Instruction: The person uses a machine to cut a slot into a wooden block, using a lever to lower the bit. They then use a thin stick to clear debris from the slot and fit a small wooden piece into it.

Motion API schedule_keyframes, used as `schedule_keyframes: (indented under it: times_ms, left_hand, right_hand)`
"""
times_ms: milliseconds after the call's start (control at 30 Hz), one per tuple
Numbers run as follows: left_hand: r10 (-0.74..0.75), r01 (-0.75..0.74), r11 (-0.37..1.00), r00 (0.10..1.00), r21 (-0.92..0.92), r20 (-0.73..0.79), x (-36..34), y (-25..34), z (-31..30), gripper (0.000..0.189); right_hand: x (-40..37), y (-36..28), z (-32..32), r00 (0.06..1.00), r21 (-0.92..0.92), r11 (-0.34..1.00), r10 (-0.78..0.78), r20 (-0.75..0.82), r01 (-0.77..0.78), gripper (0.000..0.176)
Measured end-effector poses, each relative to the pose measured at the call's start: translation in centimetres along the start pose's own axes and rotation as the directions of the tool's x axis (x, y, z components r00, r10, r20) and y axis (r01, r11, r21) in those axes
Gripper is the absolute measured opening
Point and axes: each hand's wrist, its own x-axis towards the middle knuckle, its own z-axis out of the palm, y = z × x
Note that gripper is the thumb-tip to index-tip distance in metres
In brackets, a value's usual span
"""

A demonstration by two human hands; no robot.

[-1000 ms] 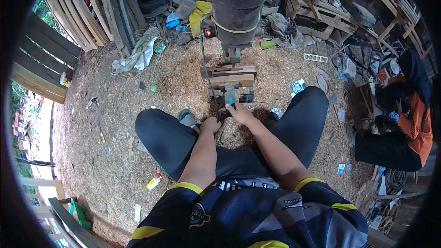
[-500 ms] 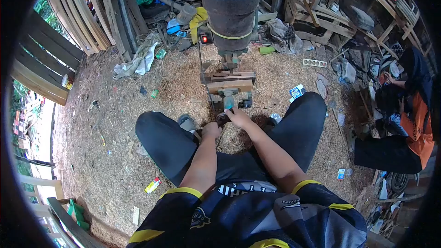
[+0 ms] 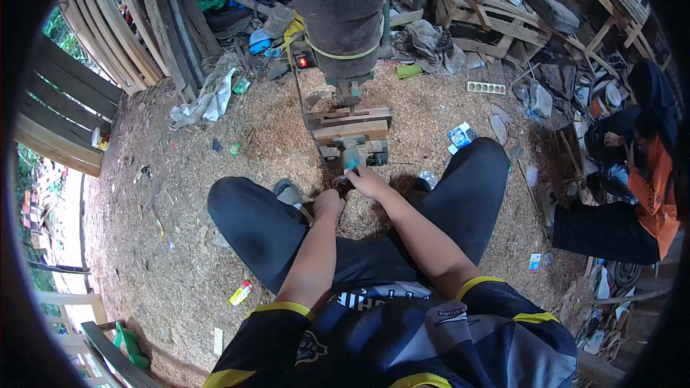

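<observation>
A large dark motor [image 3: 336, 18] of an upright drilling machine stands in front of me. Below its tool, a wooden piece [image 3: 352, 131] lies across the vise [image 3: 351, 154], which has a teal-painted part facing me. My right hand [image 3: 368, 181] is closed at the near end of the vise, its fingers by the teal part. My left hand [image 3: 328, 203] is closed just lower and to the left, beside a dark round handwheel [image 3: 342, 184]. My fingers hide much of the wheel, so what each hand grips is partly covered.
Wood shavings cover the ground [image 3: 165, 194]. A power strip [image 3: 486, 88] and a blue-white box [image 3: 461, 136] lie right of the machine. A person in an orange and dark top [image 3: 654, 179] sits at the right. Wooden slats [image 3: 115, 21] lean at the left.
My view has shifted slightly, so the machine appears a little further left and higher. Both hands stay at the vise's near end. The person at the right has moved their arms.
</observation>
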Motion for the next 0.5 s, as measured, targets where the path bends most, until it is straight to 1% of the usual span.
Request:
schedule_keyframes:
  times_ms: [133,200,333,500]
  left_hand:
    - [-0.025,0.024,1.000,0.999,-0.015,-0.044,-0.3,0.6,0.0,0.034]
    - [-0.046,0.046,0.999,0.998,-0.012,-0.033,-0.4,1.0,-0.1,0.034]
    - [-0.025,0.024,0.999,1.000,-0.040,-0.010,-0.7,1.0,-0.4,0.037]
    - [0.001,0.000,0.998,1.000,-0.061,0.017,-0.7,0.3,-0.4,0.039]
  right_hand:
    - [-0.2,-0.5,-0.3,1.000,-0.030,0.999,0.015,-0.001,-0.015,0.071]
    - [-0.2,-0.6,-0.4,1.000,-0.049,0.999,0.007,-0.028,-0.008,0.071]
    - [-0.1,-0.2,0.1,0.999,-0.033,0.999,0.015,-0.034,-0.016,0.072]
    - [0.4,0.6,0.8,0.997,-0.029,0.999,-0.019,-0.079,0.017,0.070]
